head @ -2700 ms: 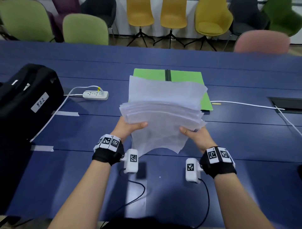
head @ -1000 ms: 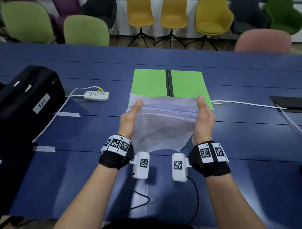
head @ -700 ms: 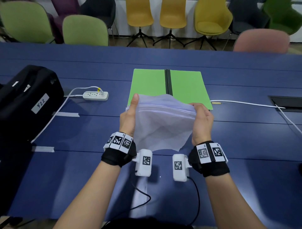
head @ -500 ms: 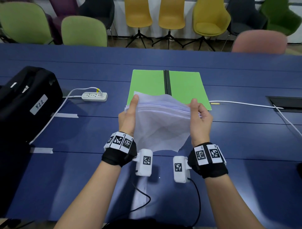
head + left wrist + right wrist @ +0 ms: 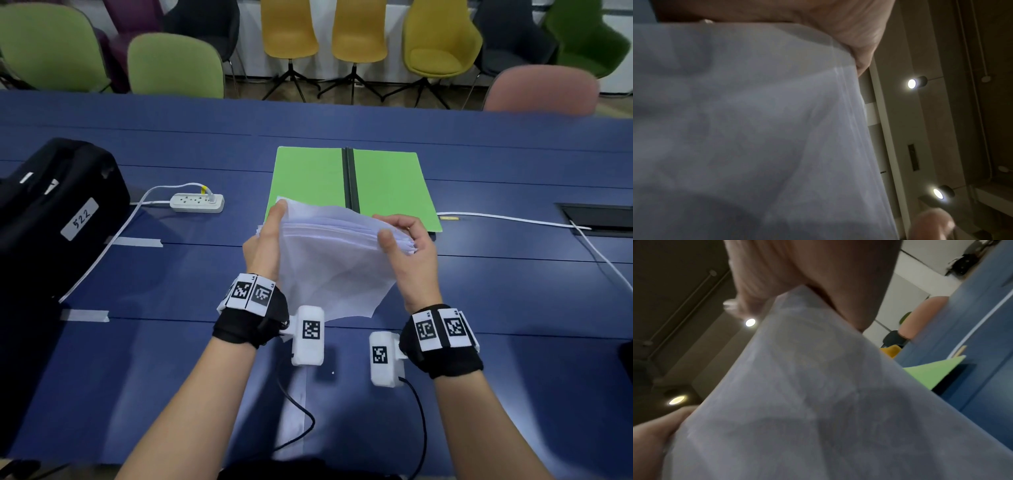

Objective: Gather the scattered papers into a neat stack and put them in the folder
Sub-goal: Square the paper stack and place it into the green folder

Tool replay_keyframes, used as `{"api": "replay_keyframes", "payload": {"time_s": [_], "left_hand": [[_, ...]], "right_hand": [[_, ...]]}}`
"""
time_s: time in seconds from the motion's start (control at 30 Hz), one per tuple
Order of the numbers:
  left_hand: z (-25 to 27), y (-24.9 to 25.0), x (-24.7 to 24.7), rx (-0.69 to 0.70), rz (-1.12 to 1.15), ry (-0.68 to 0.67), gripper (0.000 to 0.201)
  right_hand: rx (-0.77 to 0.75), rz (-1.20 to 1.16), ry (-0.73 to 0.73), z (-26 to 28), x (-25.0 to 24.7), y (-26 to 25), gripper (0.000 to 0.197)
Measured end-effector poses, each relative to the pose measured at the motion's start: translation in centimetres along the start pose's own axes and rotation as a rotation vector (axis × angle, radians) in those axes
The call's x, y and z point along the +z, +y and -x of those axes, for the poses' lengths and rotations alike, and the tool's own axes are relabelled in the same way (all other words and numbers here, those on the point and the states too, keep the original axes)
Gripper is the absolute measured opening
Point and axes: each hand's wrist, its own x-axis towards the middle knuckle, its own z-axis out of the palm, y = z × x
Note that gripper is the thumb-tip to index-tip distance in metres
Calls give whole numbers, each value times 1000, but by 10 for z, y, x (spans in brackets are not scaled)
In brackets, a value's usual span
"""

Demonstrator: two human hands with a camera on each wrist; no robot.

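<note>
left hand (image 5: 265, 243) grips the left edge of our stack of papers (image 5: 329, 260), thumb up along the near side, fingers hidden behind the sheets. right hand (image 5: 409, 251) pinches the right edge, thumb on the near face, fingers curled over the top. we hold the papers above the table (image 5: 171, 342), roughly on edge, top edges fanned and uneven, bottom sagging between the wrists. both wrist views mostly filled by the sheets. green folder (image 5: 387, 181) lies open flat on the table just behind the papers, black spine in the middle. power strip (image 5: 197, 202) to the left of the folder, black bag (image 5: 58, 205) at far left, white cable (image 5: 507, 219) to the right, chairs (image 5: 291, 31) past the far edge.
</note>
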Motion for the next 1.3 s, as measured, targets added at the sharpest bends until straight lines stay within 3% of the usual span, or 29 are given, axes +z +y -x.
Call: {"api": "replay_keyframes", "payload": {"time_s": [0.13, 0.23, 0.3, 0.43, 0.5, 0.63, 0.73, 0.83, 0.93, 1.1, 1.27, 1.3], "left_hand": [[-2, -1, -2, 7, -27, -11, 86], [-4, -1, -3, -23, -34, -20, 107], [-3, 0, -3, -12, -42, -29, 113], [-2, -1, -2, 12, -41, -44, 84], [-5, -1, -2, 74, -26, -24, 74], [-4, -6, 5, 245, -77, -27, 55], [-6, -16, 6, 212, -41, 51, 42], [-2, -25, 5, 194, -4, 65, 44], [4, -26, 5, 215, -9, 77, 39], [-1, -25, 3, 198, 11, 62, 43], [-3, -22, -1, 196, -52, -31, 44], [-5, -20, 0, 185, -67, -42, 45]], "right_hand": [[56, -22, -222, 5, -20, 9, 77], [100, 3, -335, 9, -35, 17, 92], [107, 58, -320, 10, -37, 21, 81], [125, 112, -292, 12, -31, 16, 27], [149, 83, -284, 13, -29, 11, 17], [144, 16, -268, 18, -26, 8, 56], [119, 10, -140, 25, -18, 9, 93], [87, -60, -58, 30, -14, 8, 85], [55, -46, -4, 28, -11, 6, 36], [10, 61, 51, 21, -13, 8, 38], [37, 60, -132, 32, -18, 21, 52], [57, 94, -146, 34, -18, 22, 44]]}}
